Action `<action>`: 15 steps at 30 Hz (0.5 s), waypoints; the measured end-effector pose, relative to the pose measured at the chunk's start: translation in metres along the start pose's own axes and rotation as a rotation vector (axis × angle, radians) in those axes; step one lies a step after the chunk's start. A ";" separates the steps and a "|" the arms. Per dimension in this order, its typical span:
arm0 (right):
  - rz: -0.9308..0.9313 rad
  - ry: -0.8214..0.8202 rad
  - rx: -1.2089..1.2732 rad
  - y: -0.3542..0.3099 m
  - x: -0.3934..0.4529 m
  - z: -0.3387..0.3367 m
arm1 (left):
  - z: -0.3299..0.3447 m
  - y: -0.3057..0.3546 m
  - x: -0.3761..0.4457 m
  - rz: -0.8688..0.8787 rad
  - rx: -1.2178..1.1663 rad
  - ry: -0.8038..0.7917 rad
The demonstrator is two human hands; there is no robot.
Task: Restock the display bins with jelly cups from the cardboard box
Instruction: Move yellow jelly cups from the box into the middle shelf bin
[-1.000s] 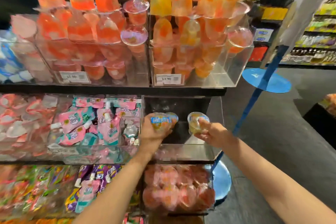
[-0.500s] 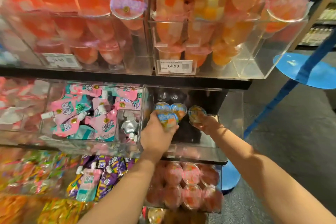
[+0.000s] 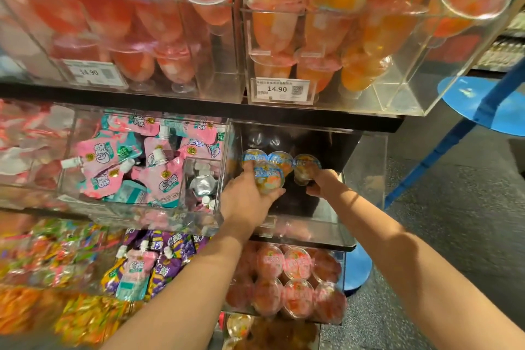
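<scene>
My left hand (image 3: 245, 196) grips a cluster of three blue-lidded jelly cups (image 3: 268, 176) and reaches into the clear acrylic bin (image 3: 366, 176) on the middle shelf. Its inside is dark, and no cups show on its floor. My right hand (image 3: 324, 182) grips a single blue-lidded jelly cup (image 3: 305, 167) just to the right, also inside that bin. The cups are tilted with their lids toward me. The cardboard box is out of view.
Tall orange and red jelly goblets fill the top bins (image 3: 284, 37) above price tags (image 3: 281, 89). Pink spouted pouches (image 3: 136, 167) fill the bin to the left. Pink-lidded jelly cups (image 3: 295, 281) sit in the bin below. A blue stand (image 3: 483, 105) and dark floor lie right.
Both hands have pushed further into the middle bin with their cups, and my head has come closer to the shelf.
</scene>
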State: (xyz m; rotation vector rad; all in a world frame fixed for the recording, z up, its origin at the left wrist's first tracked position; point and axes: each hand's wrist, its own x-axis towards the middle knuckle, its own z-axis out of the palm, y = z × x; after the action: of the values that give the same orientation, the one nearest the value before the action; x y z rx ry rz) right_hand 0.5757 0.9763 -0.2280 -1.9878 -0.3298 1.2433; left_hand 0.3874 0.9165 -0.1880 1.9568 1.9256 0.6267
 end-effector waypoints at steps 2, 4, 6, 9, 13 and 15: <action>-0.089 0.054 -0.095 -0.003 -0.006 -0.004 | -0.002 0.001 -0.001 0.011 0.010 -0.023; -0.190 0.070 -0.209 -0.006 -0.022 -0.008 | -0.002 0.001 -0.002 0.015 0.003 -0.033; -0.167 -0.080 -0.292 -0.008 -0.052 -0.006 | -0.003 0.001 -0.002 0.027 -0.005 -0.015; -0.168 -0.461 -0.397 -0.005 -0.092 -0.003 | -0.003 0.000 -0.001 0.041 -0.004 0.009; -0.295 -0.582 -0.282 0.007 -0.099 0.000 | -0.002 -0.001 -0.003 0.065 -0.018 0.064; -0.294 -0.529 -0.247 0.010 -0.101 0.002 | -0.002 -0.001 -0.001 0.048 -0.025 0.046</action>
State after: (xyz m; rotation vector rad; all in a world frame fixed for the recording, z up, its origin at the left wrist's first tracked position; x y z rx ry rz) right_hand 0.5225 0.9132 -0.1691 -1.6913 -1.0387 1.5732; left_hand 0.3854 0.9150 -0.1872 1.9952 1.8936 0.7115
